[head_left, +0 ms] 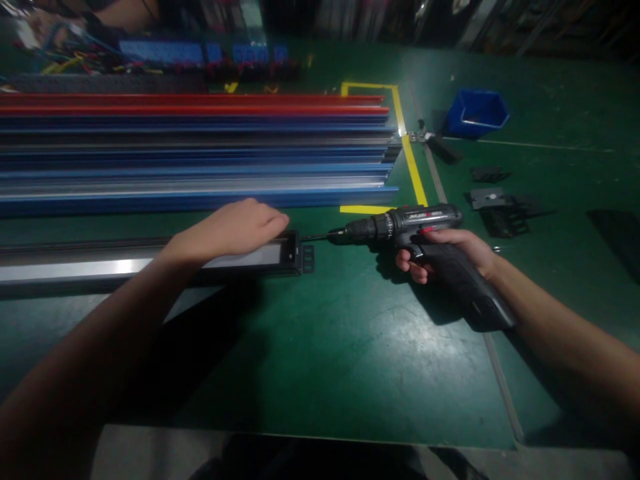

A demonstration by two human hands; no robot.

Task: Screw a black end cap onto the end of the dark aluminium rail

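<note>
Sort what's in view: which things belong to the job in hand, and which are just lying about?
In use: drill, in the right hand; black-framed rail, under the left hand.

Seemingly lying about: red rails; blue rails; blue bin; dark brackets.

Dim light overall, falling from above. Soft white glare right of middle on green surface [320, 387], toward near edge. Broad dark shadow beneath left forearm [100, 347]. Bright streak along metal channel [125, 267]. Wires [65, 63] at far-left corner blurred; drill [430, 217] lettering smeared. Wide-angle stretch toward sides.
</note>
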